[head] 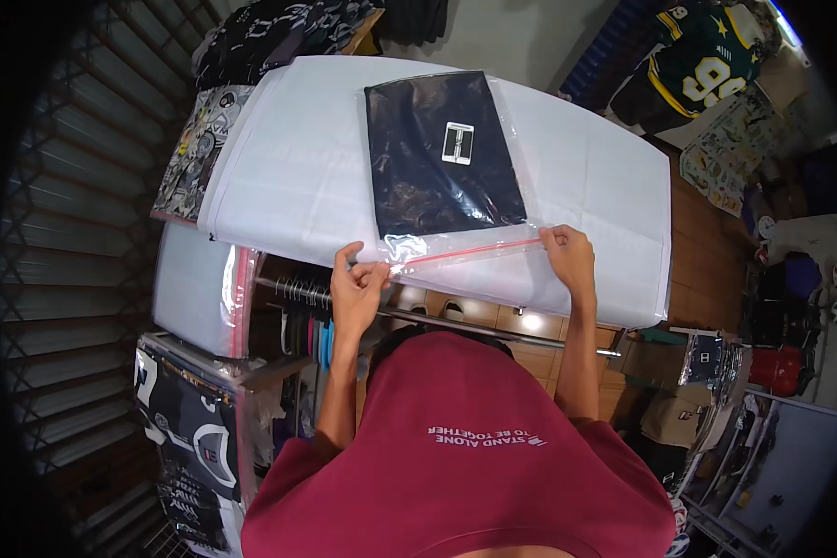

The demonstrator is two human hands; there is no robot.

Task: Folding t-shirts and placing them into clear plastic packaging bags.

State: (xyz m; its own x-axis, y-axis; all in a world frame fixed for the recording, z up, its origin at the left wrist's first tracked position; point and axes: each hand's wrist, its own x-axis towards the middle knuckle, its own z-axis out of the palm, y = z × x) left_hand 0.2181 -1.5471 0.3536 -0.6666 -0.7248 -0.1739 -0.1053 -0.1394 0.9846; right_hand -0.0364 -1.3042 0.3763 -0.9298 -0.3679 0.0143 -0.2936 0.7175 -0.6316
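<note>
A folded dark navy garment [425, 181] with a white-framed printed emblem lies inside a clear plastic zip bag [453, 252] on the white-covered table [293, 160]. The bag's red zip strip runs along the side nearest me. At the strip's left end, my left hand [358, 287] pinches the bag between thumb and fingers, its index finger raised. My right hand [568, 257] grips the strip's right end. Between my hands the strip is stretched nearly straight, slanting up to the right.
At the left lie a stack of clear bags with red strips [199, 293] and packed dark garments [195, 432]. A metal rail [474, 326] with hangers runs below the table's near edge. More packed clothes [704, 370] are stacked at the right, and a green jersey [704, 63] hangs behind.
</note>
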